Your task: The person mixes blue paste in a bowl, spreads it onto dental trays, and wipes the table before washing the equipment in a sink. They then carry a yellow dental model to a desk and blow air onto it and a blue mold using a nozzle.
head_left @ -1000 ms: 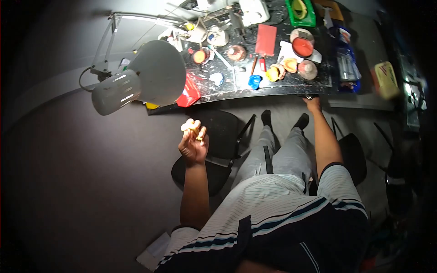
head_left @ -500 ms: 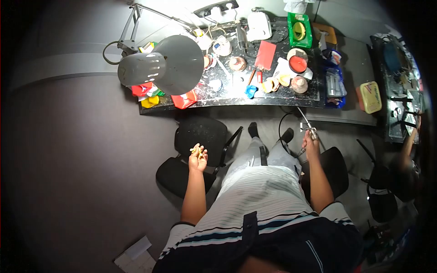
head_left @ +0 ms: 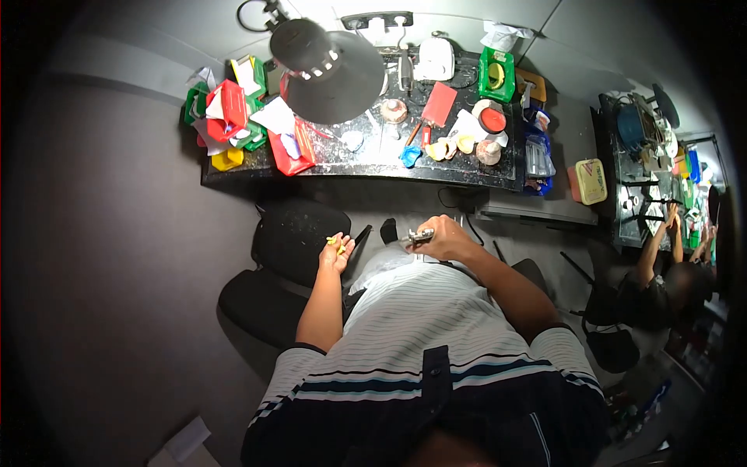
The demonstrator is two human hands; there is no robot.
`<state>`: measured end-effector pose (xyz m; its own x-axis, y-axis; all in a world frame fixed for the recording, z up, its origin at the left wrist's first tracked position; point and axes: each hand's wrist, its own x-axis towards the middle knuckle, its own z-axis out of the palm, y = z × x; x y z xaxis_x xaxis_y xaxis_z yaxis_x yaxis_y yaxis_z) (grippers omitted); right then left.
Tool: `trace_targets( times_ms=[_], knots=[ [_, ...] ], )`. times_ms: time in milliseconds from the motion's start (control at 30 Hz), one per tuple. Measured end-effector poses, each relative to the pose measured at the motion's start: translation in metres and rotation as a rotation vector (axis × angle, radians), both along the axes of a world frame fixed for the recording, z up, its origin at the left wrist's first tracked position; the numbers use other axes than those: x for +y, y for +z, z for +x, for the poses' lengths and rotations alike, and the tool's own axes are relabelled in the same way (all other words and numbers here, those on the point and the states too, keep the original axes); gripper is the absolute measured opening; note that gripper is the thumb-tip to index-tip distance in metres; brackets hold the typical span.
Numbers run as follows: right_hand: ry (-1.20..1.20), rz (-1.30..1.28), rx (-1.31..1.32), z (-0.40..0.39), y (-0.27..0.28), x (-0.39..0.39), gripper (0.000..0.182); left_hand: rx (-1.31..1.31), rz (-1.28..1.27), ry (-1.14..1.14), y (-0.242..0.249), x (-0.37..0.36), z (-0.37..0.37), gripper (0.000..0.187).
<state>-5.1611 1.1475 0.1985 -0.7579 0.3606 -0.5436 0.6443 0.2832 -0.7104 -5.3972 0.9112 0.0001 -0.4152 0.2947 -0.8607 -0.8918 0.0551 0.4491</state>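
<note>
My left hand [head_left: 332, 260] is palm up with its fingers curled, holding small yellow pieces [head_left: 337, 245] whose kind I cannot make out. My right hand [head_left: 449, 240] is closed round a metal air gun [head_left: 421, 237] in front of my lap. The gun points toward my left hand, with a gap between them. Part of the gun is hidden by my fingers. Both hands are on my side of the black workbench [head_left: 366, 167], below its front edge.
A lamp [head_left: 331, 82] overhangs the bench. Red trays [head_left: 294, 162], a red sheet [head_left: 440, 104], plaster-like models [head_left: 488, 152] and a green tray [head_left: 508, 89] are on it. A black chair [head_left: 292, 237] stands at left. Another person [head_left: 650, 280] works at the right.
My right hand has brought the air gun leftward from beside the bench to in front of my lap. My left hand still holds the yellow pieces. The camera view has shifted.
</note>
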Motion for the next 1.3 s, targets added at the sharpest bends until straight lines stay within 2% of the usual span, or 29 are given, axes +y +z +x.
trace_targets(
  times_ms=[33,67,133,167,200,267,300,333,400,467,533,567,600,633,667,733,767,800,833,867,900,933,1000,1133,1200,1267,1300],
  knots=[
    [-0.071,0.136,0.019,-0.002,-0.008,-0.008,0.032,-0.017,0.045,-0.015,0.006,0.000,0.004,0.028],
    [-0.055,0.138,0.008,-0.002,-0.007,-0.009,0.032,-0.028,0.100,-0.045,0.008,-0.001,0.007,0.029],
    [-0.100,-0.034,0.022,-0.004,-0.005,-0.007,0.032,-0.063,0.154,-0.111,0.010,-0.004,0.010,0.031],
    [-0.109,0.125,0.001,-0.007,-0.011,-0.009,0.030,-0.061,0.180,-0.119,0.004,-0.008,0.011,0.032],
    [-0.088,0.122,-0.009,-0.007,-0.013,-0.007,0.030,-0.059,0.204,-0.125,0.001,-0.011,0.012,0.033],
    [-0.077,-0.101,-0.004,-0.010,-0.011,0.001,0.032,-0.062,0.230,-0.137,0.004,-0.013,0.015,0.034],
    [-0.091,-0.091,0.003,-0.012,-0.011,0.001,0.032,-0.064,0.259,-0.151,0.005,-0.013,0.015,0.035],
    [-0.142,0.090,0.102,-0.014,-0.019,-0.005,0.032,-0.064,0.288,-0.164,0.007,-0.013,0.015,0.036],
    [-0.128,0.009,0.072,-0.022,-0.013,-0.001,0.032,-0.061,0.302,-0.161,0.012,-0.011,0.017,0.037],
    [-0.068,-0.086,-0.038,-0.029,-0.013,-0.002,0.030,-0.049,0.342,-0.252,0.022,-0.006,0.019,0.039],
    [-0.076,0.077,0.029,-0.035,-0.016,-0.008,0.029,-0.039,0.331,-0.234,0.033,-0.002,0.023,0.035],
    [-0.080,-0.026,0.016,-0.038,-0.016,-0.008,0.029,0.090,0.258,-0.333,0.036,0.001,0.023,0.031],
    [-0.075,-0.025,0.013,-0.041,-0.014,-0.009,0.029,0.218,0.184,-0.430,0.040,0.004,0.024,0.027],
    [-0.066,0.036,0.003,-0.045,-0.010,-0.012,0.029,0.311,0.131,-0.465,0.043,0.006,0.026,0.016],
    [-0.057,0.096,-0.007,-0.047,-0.007,-0.015,0.029,0.308,0.130,-0.458,0.047,0.007,0.026,0.016],
    [-0.010,0.101,-0.050,-0.054,-0.004,-0.013,0.029,0.710,-0.184,-0.794,0.053,0.006,0.025,0.018],
    [0.029,0.045,-0.096,-0.058,0.001,-0.013,0.028,0.964,-0.152,-0.863,0.042,0.003,0.023,0.027],
    [0.068,-0.010,-0.142,-0.060,0.003,-0.013,0.027,0.963,-0.151,-0.859,0.037,0.002,0.021,0.027],
    [-0.011,0.160,-0.093,-0.062,-0.005,-0.019,0.029,1.192,-0.108,-0.924,0.040,0.004,0.020,0.029],
    [-0.013,0.160,-0.096,-0.060,-0.011,-0.018,0.029,1.421,-0.059,-0.987,0.043,0.004,0.019,0.032],
    [-0.018,0.053,-0.129,-0.060,-0.015,-0.014,0.029,1.307,-0.037,-1.022,0.046,0.006,0.017,0.036],
    [-0.019,-0.052,-0.162,-0.065,-0.013,-0.012,0.029,1.311,-0.034,-1.018,0.049,0.009,0.014,0.036],
    [-0.077,0.021,-0.158,-0.068,-0.008,-0.015,0.030,1.388,0.023,-1.079,0.054,0.010,0.010,0.035],
    [-0.071,-0.083,-0.170,-0.074,-0.005,-0.015,0.032,1.435,0.083,-1.151,0.057,0.013,0.004,0.038],
    [-0.078,0.037,-0.145,-0.074,-0.011,-0.018,0.031,1.466,0.104,-1.177,0.058,0.013,0.002,0.038],
    [-0.029,-0.041,-0.194,-0.079,-0.011,-0.017,0.031,1.504,0.123,-1.193,0.055,0.018,-0.002,0.038],
    [-0.045,0.059,-0.188,-0.080,-0.018,-0.019,0.031,1.540,0.137,-1.174,0.053,0.017,-0.003,0.037]
  ],
)
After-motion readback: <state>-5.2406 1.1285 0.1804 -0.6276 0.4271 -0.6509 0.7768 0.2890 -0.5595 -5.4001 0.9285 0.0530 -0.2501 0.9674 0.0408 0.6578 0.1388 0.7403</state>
